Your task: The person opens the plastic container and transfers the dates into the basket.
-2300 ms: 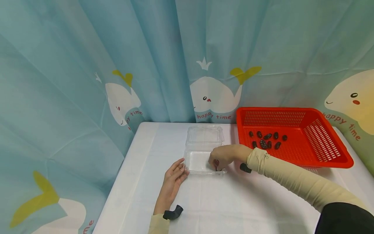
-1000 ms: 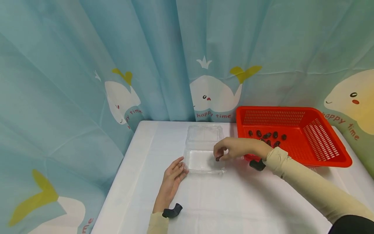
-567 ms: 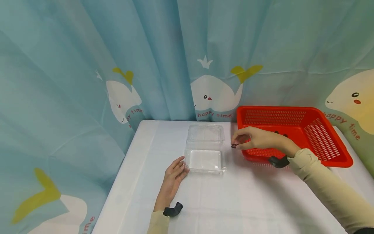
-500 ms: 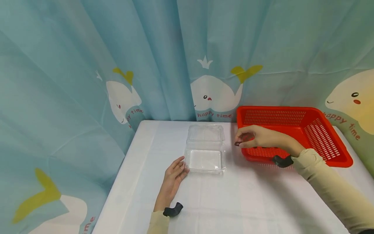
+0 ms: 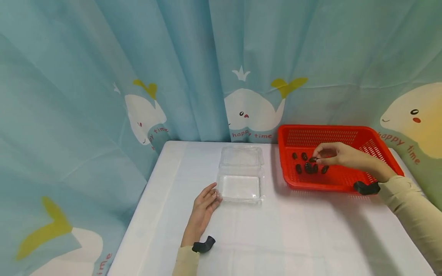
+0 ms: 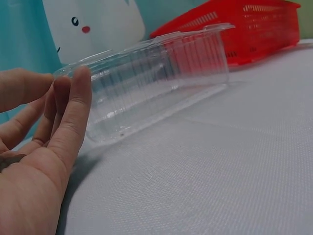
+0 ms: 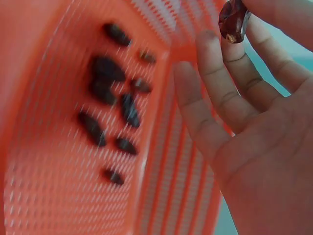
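Observation:
My left hand is at the near left corner of a clear plastic clamshell box. In the left wrist view, its thumb and fingertips pinch the rim of the box. The box lies on the table with its lid folded back; nothing is inside. Over the red plastic basket, my right hand pinches one dark, wrinkled date between thumb and fingers, while the other fingers are extended. Several more dates lie on the basket floor below, one of them a dark date.
A white cloth covers the table. Behind it hangs a light blue curtain with whale prints. The basket stands at the back right, a short gap from the box.
My right hand has lifted the date out of the box and carried it rightward over the red basket. My left hand has stayed at the corner of the box.

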The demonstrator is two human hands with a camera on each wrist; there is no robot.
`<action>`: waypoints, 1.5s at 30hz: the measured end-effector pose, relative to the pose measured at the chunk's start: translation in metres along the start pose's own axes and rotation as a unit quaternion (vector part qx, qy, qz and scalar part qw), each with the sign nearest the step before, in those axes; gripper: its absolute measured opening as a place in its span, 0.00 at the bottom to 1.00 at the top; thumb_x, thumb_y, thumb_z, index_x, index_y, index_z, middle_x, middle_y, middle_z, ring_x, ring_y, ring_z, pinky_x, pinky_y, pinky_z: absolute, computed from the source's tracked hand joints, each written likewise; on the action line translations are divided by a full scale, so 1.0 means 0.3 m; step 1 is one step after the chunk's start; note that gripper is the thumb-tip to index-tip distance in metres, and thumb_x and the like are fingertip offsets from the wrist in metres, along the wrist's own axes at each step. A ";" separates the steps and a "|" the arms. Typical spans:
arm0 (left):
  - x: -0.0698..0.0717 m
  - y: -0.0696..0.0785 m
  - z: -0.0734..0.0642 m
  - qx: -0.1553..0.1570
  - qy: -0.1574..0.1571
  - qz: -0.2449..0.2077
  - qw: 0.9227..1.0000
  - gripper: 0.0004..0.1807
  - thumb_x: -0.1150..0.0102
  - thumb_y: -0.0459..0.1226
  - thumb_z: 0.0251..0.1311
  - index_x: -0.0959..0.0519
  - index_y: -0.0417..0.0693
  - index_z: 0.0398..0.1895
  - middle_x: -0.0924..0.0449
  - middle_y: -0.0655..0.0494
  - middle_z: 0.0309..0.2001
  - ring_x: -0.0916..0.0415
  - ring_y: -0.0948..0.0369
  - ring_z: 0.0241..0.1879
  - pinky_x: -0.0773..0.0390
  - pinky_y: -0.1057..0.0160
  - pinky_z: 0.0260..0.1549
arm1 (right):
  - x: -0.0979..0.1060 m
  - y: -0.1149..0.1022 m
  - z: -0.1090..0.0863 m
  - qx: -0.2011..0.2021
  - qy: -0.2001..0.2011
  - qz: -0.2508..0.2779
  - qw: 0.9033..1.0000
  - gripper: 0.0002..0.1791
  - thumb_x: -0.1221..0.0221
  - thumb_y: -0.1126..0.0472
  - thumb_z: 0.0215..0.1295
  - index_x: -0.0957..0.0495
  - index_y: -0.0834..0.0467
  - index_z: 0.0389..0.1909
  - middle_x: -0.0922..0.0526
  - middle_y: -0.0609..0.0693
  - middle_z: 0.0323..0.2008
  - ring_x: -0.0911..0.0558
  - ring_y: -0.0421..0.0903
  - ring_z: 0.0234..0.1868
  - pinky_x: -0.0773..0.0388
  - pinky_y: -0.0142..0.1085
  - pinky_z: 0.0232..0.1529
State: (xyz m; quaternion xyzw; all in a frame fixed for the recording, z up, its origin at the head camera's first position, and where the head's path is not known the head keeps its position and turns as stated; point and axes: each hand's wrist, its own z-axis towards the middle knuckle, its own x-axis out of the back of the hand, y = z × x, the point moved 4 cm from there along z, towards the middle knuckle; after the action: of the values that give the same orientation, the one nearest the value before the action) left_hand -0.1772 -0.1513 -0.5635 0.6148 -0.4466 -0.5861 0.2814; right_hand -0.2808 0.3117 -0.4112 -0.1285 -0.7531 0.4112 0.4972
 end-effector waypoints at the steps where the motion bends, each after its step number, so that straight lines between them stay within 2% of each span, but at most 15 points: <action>1: 0.000 -0.003 0.002 0.001 0.000 -0.004 1.000 0.29 0.49 0.30 0.77 0.39 0.39 0.78 0.27 0.56 0.53 0.22 0.65 0.51 0.17 0.68 0.58 | 0.013 0.022 -0.005 -0.004 0.004 -0.005 1.000 0.10 0.35 0.61 0.72 0.20 0.58 0.51 0.17 0.55 0.46 0.17 0.41 0.45 0.17 0.31 0.45; 5: -0.003 -0.011 0.007 -0.001 -0.003 -0.007 1.000 0.29 0.48 0.30 0.77 0.39 0.38 0.78 0.28 0.56 0.53 0.23 0.65 0.51 0.18 0.69 0.58 | 0.051 0.107 -0.014 -0.032 0.006 -0.006 0.999 0.11 0.36 0.61 0.72 0.20 0.61 0.51 0.16 0.50 0.43 0.16 0.42 0.44 0.17 0.31 0.46; 11: -0.001 -0.009 0.015 -0.008 -0.006 -0.002 1.000 0.29 0.48 0.31 0.77 0.40 0.38 0.78 0.28 0.56 0.54 0.23 0.65 0.52 0.18 0.69 0.58 | 0.073 0.197 0.000 -0.075 -0.023 -0.006 0.997 0.12 0.37 0.66 0.71 0.22 0.67 0.51 0.15 0.54 0.44 0.16 0.39 0.43 0.16 0.29 0.46; 15: -0.004 -0.003 0.013 -0.006 -0.002 -0.001 1.000 0.29 0.48 0.31 0.77 0.39 0.39 0.77 0.28 0.56 0.54 0.23 0.65 0.52 0.17 0.69 0.59 | 0.078 0.239 0.008 -0.095 -0.060 -0.046 0.993 0.11 0.37 0.64 0.70 0.22 0.65 0.48 0.16 0.53 0.45 0.19 0.40 0.44 0.18 0.30 0.45; 18: -0.005 0.001 0.009 -0.005 0.000 -0.001 1.000 0.28 0.48 0.31 0.77 0.39 0.38 0.77 0.28 0.55 0.54 0.23 0.65 0.52 0.17 0.68 0.59 | 0.080 0.262 0.013 -0.087 -0.087 -0.084 0.989 0.09 0.36 0.63 0.69 0.21 0.64 0.44 0.17 0.52 0.42 0.22 0.42 0.43 0.22 0.30 0.44; 22: -0.002 0.006 0.006 -0.008 -0.001 0.001 1.000 0.28 0.49 0.30 0.77 0.39 0.37 0.78 0.27 0.55 0.54 0.22 0.65 0.51 0.17 0.69 0.58 | 0.085 0.287 0.022 -0.094 -0.111 -0.130 0.981 0.08 0.34 0.63 0.68 0.20 0.63 0.41 0.18 0.51 0.40 0.23 0.45 0.42 0.21 0.36 0.46; 27: 0.000 0.017 0.001 -0.019 0.000 0.012 1.000 0.29 0.48 0.30 0.77 0.39 0.37 0.78 0.27 0.55 0.54 0.21 0.66 0.50 0.17 0.69 0.58 | 0.103 0.301 0.033 -0.123 -0.130 -0.178 0.968 0.12 0.32 0.62 0.66 0.18 0.65 0.46 0.15 0.52 0.43 0.20 0.49 0.44 0.15 0.52 0.52; 30: -0.001 0.020 -0.002 -0.019 0.001 0.011 1.000 0.28 0.49 0.30 0.77 0.38 0.38 0.77 0.27 0.55 0.54 0.21 0.65 0.51 0.17 0.69 0.58 | 0.106 0.310 0.031 -0.144 -0.144 -0.165 0.965 0.13 0.33 0.62 0.67 0.18 0.66 0.48 0.15 0.54 0.44 0.20 0.50 0.45 0.15 0.53 0.53; 34: -0.004 0.017 -0.002 -0.012 -0.001 0.007 1.000 0.28 0.50 0.29 0.77 0.39 0.38 0.78 0.27 0.56 0.54 0.22 0.65 0.51 0.17 0.69 0.58 | 0.096 0.328 0.023 -0.173 -0.153 -0.099 0.968 0.10 0.34 0.65 0.68 0.21 0.67 0.44 0.18 0.52 0.41 0.20 0.47 0.43 0.14 0.42 0.48; 37: -0.004 0.015 -0.002 -0.012 -0.001 0.011 1.000 0.28 0.51 0.29 0.78 0.39 0.38 0.78 0.27 0.55 0.54 0.22 0.65 0.52 0.18 0.69 0.59 | 0.088 0.334 0.020 -0.180 -0.146 -0.062 0.971 0.09 0.34 0.67 0.68 0.23 0.68 0.41 0.21 0.51 0.38 0.21 0.46 0.41 0.16 0.36 0.42; 41: 0.000 0.009 -0.002 -0.011 0.006 0.010 1.000 0.27 0.50 0.29 0.78 0.38 0.38 0.77 0.27 0.55 0.54 0.22 0.65 0.52 0.17 0.69 0.59 | 0.088 0.344 0.016 -0.178 -0.132 -0.068 0.973 0.09 0.33 0.65 0.68 0.22 0.67 0.40 0.21 0.49 0.37 0.21 0.46 0.40 0.18 0.35 0.40; 45: 0.001 0.001 -0.002 -0.009 0.009 0.013 1.000 0.28 0.50 0.30 0.78 0.38 0.37 0.77 0.27 0.57 0.53 0.23 0.65 0.52 0.17 0.69 0.59 | 0.095 0.359 0.008 -0.184 -0.133 -0.096 0.969 0.12 0.33 0.63 0.67 0.20 0.67 0.43 0.19 0.50 0.38 0.21 0.47 0.42 0.18 0.38 0.44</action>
State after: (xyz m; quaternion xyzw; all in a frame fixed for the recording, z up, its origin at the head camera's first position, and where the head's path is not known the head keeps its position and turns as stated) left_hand -0.1767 -0.1517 -0.5631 0.6114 -0.4472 -0.5807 0.2983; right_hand -0.3196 0.3954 -0.4736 -0.0890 -0.8840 0.2294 0.3974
